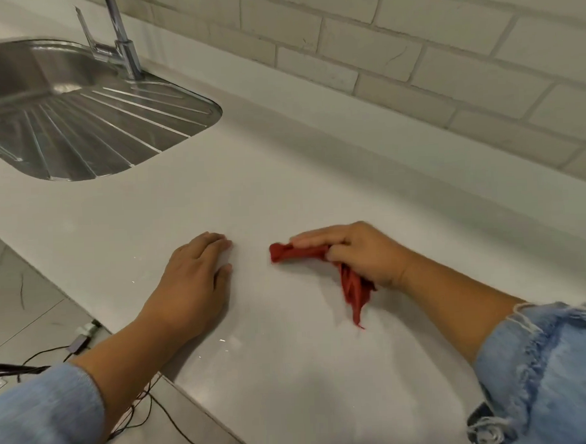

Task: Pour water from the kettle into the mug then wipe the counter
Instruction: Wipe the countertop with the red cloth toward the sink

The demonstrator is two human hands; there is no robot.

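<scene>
Sink [82, 129] far left — cloth [319, 254] on counter [284, 189], R of left hand [190, 278].

Crumpled red cloth [301, 253], bunched, lower centre-right on the pale grey counter [316, 174], gripped by the right hand [362, 252].

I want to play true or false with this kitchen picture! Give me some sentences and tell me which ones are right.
1. The right hand grips a red cloth. True.
2. The left hand holds a mug. False: it rests flat on the counter, holding nothing.
3. The cloth lies in the sink. False: it is on the counter.
4. A tap stands by the sink. True.
</scene>
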